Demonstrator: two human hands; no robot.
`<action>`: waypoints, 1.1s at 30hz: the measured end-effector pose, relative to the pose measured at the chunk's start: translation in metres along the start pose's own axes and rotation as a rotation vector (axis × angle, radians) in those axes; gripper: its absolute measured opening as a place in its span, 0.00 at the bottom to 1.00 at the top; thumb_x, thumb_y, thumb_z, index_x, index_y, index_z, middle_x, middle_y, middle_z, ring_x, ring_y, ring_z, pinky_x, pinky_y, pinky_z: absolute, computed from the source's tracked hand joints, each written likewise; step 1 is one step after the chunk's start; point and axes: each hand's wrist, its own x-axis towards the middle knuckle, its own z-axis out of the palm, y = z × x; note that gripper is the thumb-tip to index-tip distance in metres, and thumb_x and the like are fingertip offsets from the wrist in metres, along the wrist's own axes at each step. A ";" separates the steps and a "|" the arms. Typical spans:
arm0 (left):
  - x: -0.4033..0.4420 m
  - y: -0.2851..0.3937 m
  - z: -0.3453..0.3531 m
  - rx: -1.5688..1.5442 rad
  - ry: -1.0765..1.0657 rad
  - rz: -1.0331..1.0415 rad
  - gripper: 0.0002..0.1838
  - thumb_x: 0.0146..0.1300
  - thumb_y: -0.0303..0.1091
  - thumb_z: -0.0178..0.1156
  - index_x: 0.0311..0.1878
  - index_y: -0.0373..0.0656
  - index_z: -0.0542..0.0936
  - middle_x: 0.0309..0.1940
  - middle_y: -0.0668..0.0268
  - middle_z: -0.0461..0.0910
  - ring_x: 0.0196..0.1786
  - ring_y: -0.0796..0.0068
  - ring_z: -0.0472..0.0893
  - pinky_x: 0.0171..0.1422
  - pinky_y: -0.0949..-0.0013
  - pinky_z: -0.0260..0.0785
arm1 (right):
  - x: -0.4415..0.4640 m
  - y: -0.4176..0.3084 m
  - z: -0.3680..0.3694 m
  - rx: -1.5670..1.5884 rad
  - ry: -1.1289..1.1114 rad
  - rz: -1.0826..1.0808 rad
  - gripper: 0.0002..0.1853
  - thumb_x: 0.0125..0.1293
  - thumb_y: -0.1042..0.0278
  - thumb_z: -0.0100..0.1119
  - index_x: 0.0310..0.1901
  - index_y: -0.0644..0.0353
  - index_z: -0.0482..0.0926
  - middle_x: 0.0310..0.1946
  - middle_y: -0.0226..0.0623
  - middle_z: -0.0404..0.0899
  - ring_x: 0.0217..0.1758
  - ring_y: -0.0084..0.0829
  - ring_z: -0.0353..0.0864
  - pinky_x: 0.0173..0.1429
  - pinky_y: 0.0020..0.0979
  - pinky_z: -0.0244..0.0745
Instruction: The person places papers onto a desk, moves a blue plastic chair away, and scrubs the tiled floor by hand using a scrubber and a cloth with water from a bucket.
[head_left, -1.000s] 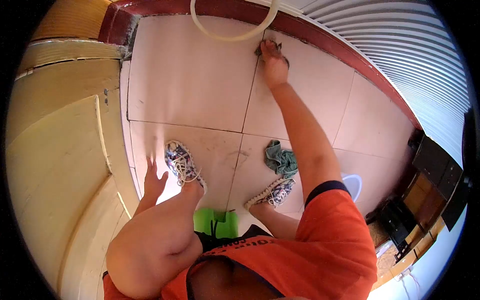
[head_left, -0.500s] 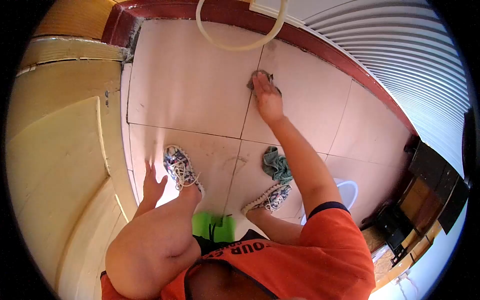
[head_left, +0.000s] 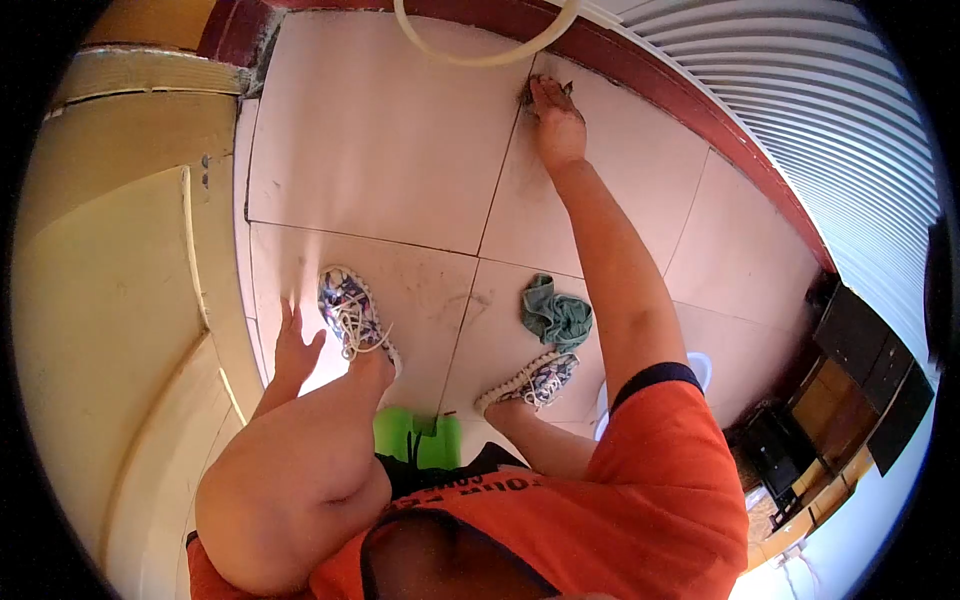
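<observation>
My right hand (head_left: 557,118) is stretched far forward, pressing a small crumpled grey-brown rag (head_left: 526,96) against the pink tile floor (head_left: 380,130). Its palm and fingers cover most of the rag, close to a tile joint. Beside my left shoe (head_left: 350,308), my left hand (head_left: 296,350) hangs with fingers apart and nothing in it. A green cloth (head_left: 556,314) lies bunched on the tiles in front of my right shoe (head_left: 535,383).
A pale hose loop (head_left: 480,60) hangs at the top. Dark red baseboard (head_left: 680,95) edges the floor below a ribbed white shutter (head_left: 790,110). Left stands a yellow wooden door (head_left: 120,260). A white basin (head_left: 702,370) is partly behind my right arm; a green stool-like object (head_left: 440,442) is below me.
My right hand has slid the grey-brown rag forward over the floor, toward the baseboard. The view has shifted slightly. My left hand stays beside the shoe, and the green cloth still lies on the tiles.
</observation>
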 end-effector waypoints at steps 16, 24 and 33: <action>0.001 -0.006 0.004 0.000 0.023 0.056 0.41 0.54 0.39 0.62 0.65 0.28 0.54 0.70 0.46 0.41 0.68 0.49 0.57 0.68 0.62 0.56 | -0.029 -0.031 -0.006 -0.065 0.014 -0.072 0.19 0.55 0.77 0.48 0.51 0.60 0.72 0.48 0.43 0.74 0.46 0.42 0.78 0.45 0.41 0.75; 0.003 -0.003 0.001 -0.039 0.024 0.049 0.41 0.53 0.38 0.62 0.64 0.25 0.55 0.70 0.44 0.42 0.67 0.48 0.58 0.67 0.62 0.57 | -0.025 -0.021 0.010 -0.118 0.005 0.032 0.20 0.56 0.78 0.47 0.53 0.60 0.72 0.53 0.45 0.72 0.44 0.42 0.79 0.45 0.40 0.76; 0.002 -0.022 0.007 0.019 0.054 0.092 0.40 0.53 0.42 0.61 0.63 0.26 0.58 0.68 0.41 0.46 0.65 0.46 0.62 0.66 0.61 0.58 | -0.005 -0.019 0.014 0.112 -0.065 0.150 0.27 0.56 0.78 0.47 0.61 0.59 0.64 0.60 0.48 0.65 0.61 0.47 0.67 0.58 0.40 0.67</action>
